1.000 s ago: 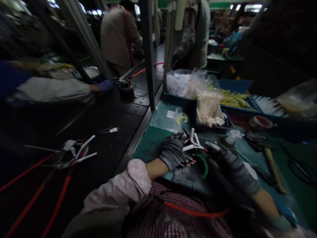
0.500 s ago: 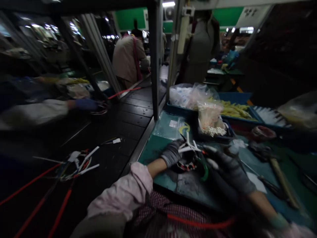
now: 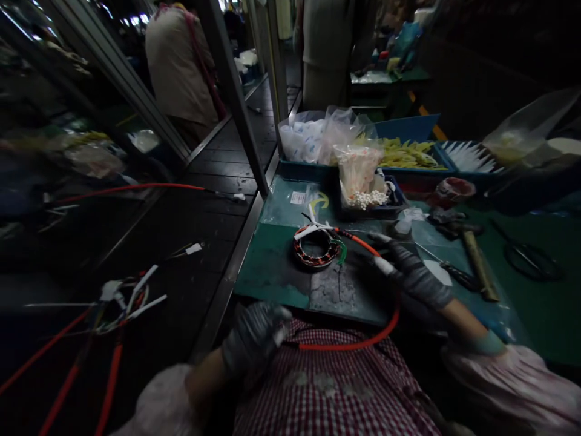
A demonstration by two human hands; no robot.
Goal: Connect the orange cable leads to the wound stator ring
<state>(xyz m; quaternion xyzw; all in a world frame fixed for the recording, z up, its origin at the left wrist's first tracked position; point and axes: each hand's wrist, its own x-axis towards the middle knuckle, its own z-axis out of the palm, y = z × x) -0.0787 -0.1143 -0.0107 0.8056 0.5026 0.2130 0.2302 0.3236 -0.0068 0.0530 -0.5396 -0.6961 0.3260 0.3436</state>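
A ring-shaped wound stator (image 3: 316, 247) lies on the green work mat, with white sleeves and a green tie on its rim. A red-sleeved cable (image 3: 347, 346) runs from it under my right hand and loops back across my lap. My right hand (image 3: 415, 269), in a dark grey glove with pale fingertips, is closed on this cable to the right of the stator. Low in front of my body, my left hand (image 3: 254, 333), in a similar glove, is closed around the cable's dark end. Its fingertips are partly blurred.
Left of the mat, another wire bundle (image 3: 120, 300) with red cables rests on the dark slatted conveyor (image 3: 218, 218). Behind the stator stands a tray (image 3: 372, 211) of white sleeves. A hammer (image 3: 480, 263) and scissors (image 3: 531, 257) lie at right. People stand beyond the metal posts.
Both hands have left the stator, which stays on the mat. My left hand moved down toward my lap to the cable end; my right hand moved slightly up along the cable. The view tilted down.
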